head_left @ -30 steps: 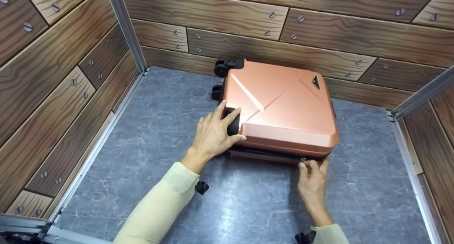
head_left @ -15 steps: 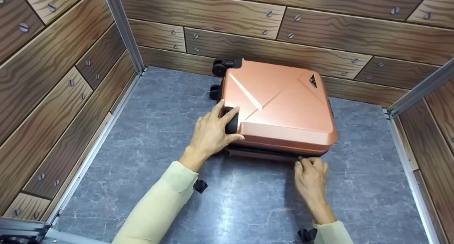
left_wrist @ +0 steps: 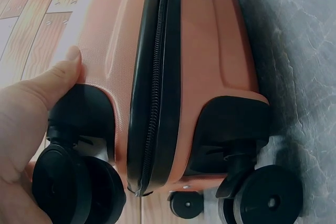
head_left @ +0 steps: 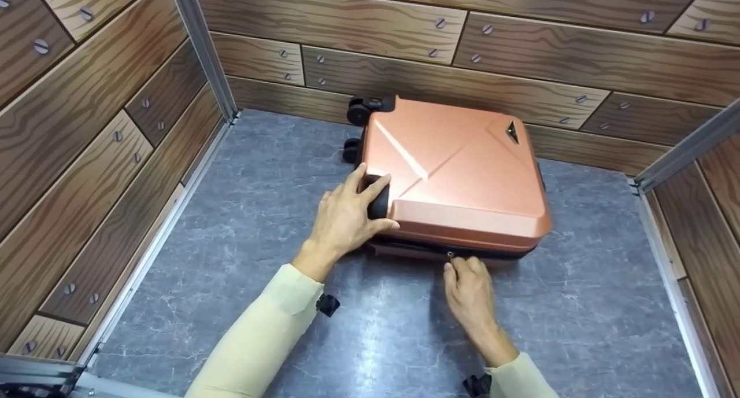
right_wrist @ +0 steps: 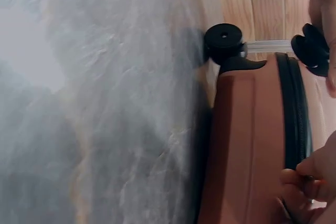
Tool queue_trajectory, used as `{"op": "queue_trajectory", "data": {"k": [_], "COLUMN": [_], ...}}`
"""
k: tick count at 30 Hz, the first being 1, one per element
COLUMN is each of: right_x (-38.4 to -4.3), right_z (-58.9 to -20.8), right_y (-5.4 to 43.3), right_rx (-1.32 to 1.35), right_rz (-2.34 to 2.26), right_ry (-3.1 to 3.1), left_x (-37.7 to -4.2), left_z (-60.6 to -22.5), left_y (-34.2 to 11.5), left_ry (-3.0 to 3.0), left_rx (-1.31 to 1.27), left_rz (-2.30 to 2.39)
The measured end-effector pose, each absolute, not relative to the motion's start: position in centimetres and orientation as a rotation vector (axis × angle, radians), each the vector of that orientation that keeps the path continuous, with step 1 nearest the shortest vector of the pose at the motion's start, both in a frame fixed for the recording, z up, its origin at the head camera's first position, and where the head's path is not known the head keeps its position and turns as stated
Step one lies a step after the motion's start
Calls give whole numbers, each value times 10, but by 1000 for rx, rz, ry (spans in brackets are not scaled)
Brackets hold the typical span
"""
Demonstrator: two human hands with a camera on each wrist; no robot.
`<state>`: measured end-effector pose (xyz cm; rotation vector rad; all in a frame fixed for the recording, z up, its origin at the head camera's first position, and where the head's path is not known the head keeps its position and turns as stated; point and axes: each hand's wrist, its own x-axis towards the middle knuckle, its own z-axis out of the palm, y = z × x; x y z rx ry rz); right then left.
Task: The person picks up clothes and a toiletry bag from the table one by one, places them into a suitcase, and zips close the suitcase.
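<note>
A rose-gold hard-shell suitcase (head_left: 451, 161) lies flat on the floor, black wheels to the left. My left hand (head_left: 346, 216) rests on its near left corner, fingers spread over the black wheel mount and thumb on the front side. In the left wrist view the thumb presses the shell above the black wheel (left_wrist: 63, 182), beside the zipper (left_wrist: 156, 77). My right hand (head_left: 471, 294) pinches the small metal zipper pull (head_left: 451, 254) near the middle of the front side. In the right wrist view those fingertips sit on the black zipper band (right_wrist: 294, 114), mostly hiding the pull.
The grey marbled floor (head_left: 260, 195) runs around the suitcase. Wood-print panels (head_left: 370, 28) stand behind it and on both sides, joined by metal corner posts (head_left: 202, 45). The suitcase lies close to the back panel.
My right hand has slid left along the front side, from near the right corner to around the middle, with the zipper pull. The left hand and suitcase have stayed put.
</note>
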<state>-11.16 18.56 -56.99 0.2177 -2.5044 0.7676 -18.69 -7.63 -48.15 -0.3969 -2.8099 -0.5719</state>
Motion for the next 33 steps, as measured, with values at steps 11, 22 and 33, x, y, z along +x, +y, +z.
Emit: {"op": "queue_trajectory", "data": {"k": [11,22,33], "right_x": [-111,-114,-118], "right_z": [-573,-570,-574], "right_y": [189,187,188], "right_rx": [133,141,349], "right_rz": [753,766,823], "right_ry": [-2514,-2508,-2391], "left_x": [-188,-188,-186], "left_z": [-483,-484,-482], "left_y": [-76,-77,-72], "left_ry": [-2809,-2803,-2800], "left_rx": [-429,-425,-364], "left_rz": [-593,-578,-562]}}
